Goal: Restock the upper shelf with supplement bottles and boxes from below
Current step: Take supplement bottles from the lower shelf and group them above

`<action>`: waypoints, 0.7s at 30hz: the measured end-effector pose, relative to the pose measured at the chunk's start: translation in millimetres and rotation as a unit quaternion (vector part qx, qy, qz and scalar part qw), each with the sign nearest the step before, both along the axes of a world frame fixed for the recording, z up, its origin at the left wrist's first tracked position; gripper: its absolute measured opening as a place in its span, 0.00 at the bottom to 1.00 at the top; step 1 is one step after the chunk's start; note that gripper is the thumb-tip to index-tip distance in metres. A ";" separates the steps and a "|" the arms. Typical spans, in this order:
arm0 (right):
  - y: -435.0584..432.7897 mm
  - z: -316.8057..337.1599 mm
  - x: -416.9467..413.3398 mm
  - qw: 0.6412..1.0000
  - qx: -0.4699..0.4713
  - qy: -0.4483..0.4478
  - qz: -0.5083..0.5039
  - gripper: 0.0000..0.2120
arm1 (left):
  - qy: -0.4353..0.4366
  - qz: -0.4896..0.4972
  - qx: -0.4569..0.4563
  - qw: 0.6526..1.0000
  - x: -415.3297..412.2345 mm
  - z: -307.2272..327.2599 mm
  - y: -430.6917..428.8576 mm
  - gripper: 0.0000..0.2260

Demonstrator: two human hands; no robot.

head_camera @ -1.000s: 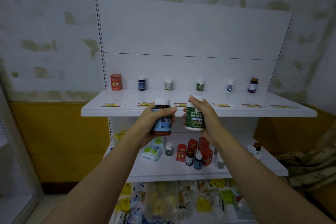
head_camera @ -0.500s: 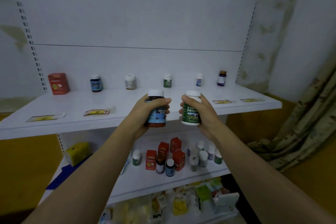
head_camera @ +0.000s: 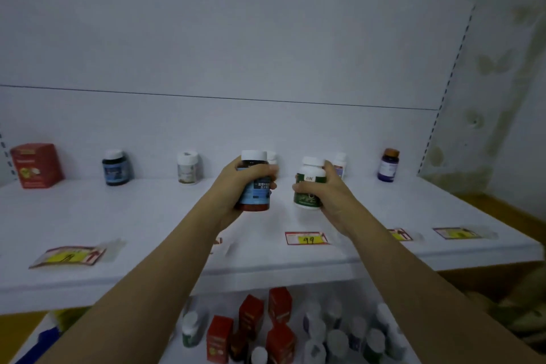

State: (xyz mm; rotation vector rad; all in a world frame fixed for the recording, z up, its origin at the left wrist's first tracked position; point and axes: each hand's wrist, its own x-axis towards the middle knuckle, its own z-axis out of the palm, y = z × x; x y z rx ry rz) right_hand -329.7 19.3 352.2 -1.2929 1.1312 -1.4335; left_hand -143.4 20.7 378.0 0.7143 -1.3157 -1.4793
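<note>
My left hand grips a brown bottle with a blue label and white cap, held upright over the white upper shelf. My right hand grips a white bottle with a green label, also upright over the shelf. Both bottles are near the shelf's middle; whether they touch its surface I cannot tell. Along the shelf's back stand a red box, a blue-label bottle, a pale bottle and a purple bottle. Two more bottles are partly hidden behind my hands.
Yellow price tags lie along the upper shelf's front. The lower shelf holds several red boxes and several white-capped bottles. A patterned curtain hangs at the lower right. The white back panel rises behind.
Both hands have carried their bottles up and forward from in front of the shelf edge to over the upper shelf. My view has moved closer to the shelf.
</note>
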 end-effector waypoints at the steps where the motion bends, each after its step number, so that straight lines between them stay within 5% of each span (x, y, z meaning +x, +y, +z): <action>1: -14.3 -2.5 -2.0 1.000 0.004 0.010 0.002 0.21 | -0.010 0.002 -0.007 1.000 -0.9 -0.6 -12.5 0.05; 21: -208.7 -52.1 -27.7 0.980 0.069 0.164 -0.088 0.31 | -0.037 -0.005 -0.006 0.999 -2.9 -1.0 -216.6 0.07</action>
